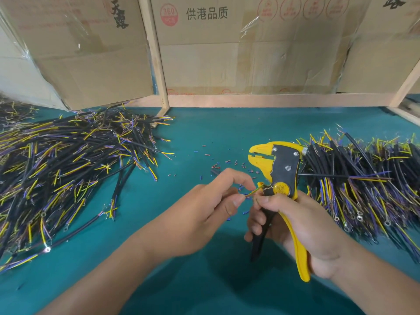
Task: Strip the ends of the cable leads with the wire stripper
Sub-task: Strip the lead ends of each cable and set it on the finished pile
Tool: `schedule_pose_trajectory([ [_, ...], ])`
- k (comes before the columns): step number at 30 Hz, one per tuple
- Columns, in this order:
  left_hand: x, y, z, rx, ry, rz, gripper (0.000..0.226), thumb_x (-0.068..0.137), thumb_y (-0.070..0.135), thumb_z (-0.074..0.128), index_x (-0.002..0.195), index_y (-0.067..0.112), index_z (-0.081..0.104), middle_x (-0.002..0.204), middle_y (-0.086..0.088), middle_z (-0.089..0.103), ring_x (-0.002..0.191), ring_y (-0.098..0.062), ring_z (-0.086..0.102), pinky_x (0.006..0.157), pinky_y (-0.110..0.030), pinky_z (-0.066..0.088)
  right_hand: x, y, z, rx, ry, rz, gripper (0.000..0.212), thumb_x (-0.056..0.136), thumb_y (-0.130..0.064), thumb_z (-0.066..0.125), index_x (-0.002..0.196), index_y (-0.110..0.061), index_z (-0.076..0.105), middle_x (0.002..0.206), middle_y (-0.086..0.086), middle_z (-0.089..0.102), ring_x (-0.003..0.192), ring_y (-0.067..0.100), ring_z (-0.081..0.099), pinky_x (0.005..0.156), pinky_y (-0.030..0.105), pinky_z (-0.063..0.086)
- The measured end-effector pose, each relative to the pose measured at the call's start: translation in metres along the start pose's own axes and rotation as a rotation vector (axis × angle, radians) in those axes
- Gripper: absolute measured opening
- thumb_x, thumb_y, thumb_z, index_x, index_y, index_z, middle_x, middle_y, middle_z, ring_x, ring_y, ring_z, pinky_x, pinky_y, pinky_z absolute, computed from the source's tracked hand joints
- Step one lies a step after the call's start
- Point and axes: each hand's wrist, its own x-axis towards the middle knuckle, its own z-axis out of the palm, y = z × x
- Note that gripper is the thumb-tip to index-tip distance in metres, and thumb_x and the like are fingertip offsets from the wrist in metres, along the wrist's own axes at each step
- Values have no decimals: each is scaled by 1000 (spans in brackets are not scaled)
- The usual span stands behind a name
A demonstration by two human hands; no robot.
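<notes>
My right hand [302, 226] grips the handles of a yellow and black wire stripper [279, 171], jaws pointing up and left, slightly apart with nothing in them. My left hand [211, 205] pinches a thin yellow-green lead [254, 191] between thumb and forefinger. The lead's far end sits against the stripper just below its jaws, beside my right thumb. The rest of that cable is hidden under my hands.
A large heap of black cables with yellow, blue and purple leads [68, 169] fills the left of the teal mat [204, 133]. A second heap [363, 185] lies at the right. Small insulation scraps [227, 164] dot the middle. Cardboard boxes [227, 53] and a wooden frame stand behind.
</notes>
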Motion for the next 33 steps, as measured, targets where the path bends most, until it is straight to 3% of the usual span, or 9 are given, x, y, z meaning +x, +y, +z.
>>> schedule_pose_trajectory([
  [5,1,0,2,-65,15,-10,27,107,31,34,122,34,56,75,10,46,69,-13,41,66,-21,38,-1,0,3,40,-25,3,14,83,-15,64,71,-8,66,67,15,49,62,31,52,68,47,55],
  [12,0,-1,4,-237,-31,-46,18,106,38,34,114,34,49,82,-15,51,73,-25,40,67,-42,41,0,1,3,32,10,15,10,87,-12,69,79,-6,67,69,17,50,64,32,54,69,49,56],
  [16,0,-3,3,-243,-14,-35,16,106,33,35,114,28,49,76,14,47,69,-10,40,67,-18,36,0,2,0,38,7,5,13,90,-12,64,90,1,64,70,16,50,65,32,54,70,48,55],
  [19,0,-3,2,-244,-7,-31,16,106,32,36,113,26,49,75,18,46,68,-5,40,67,-13,35,1,3,-2,35,-12,3,21,89,-12,68,95,7,61,70,15,50,66,32,54,71,47,55],
  [22,0,-1,2,-250,-16,-23,16,106,31,35,113,26,48,76,22,50,69,-4,41,68,-12,35,1,4,-2,22,-19,-3,17,85,-14,65,94,0,65,70,15,50,66,32,53,71,46,55],
  [28,0,-3,5,-205,16,-37,14,104,38,37,111,33,49,73,13,41,68,-12,38,65,-23,35,2,5,-1,18,0,-30,9,86,-16,63,85,-8,66,67,10,47,62,28,51,66,43,54],
  [33,1,-4,5,-164,29,-21,12,104,40,38,109,42,49,72,2,41,65,-25,36,57,-43,38,1,4,-2,1,-6,-51,11,86,-16,61,77,-12,65,67,10,46,62,26,51,67,42,54],
])
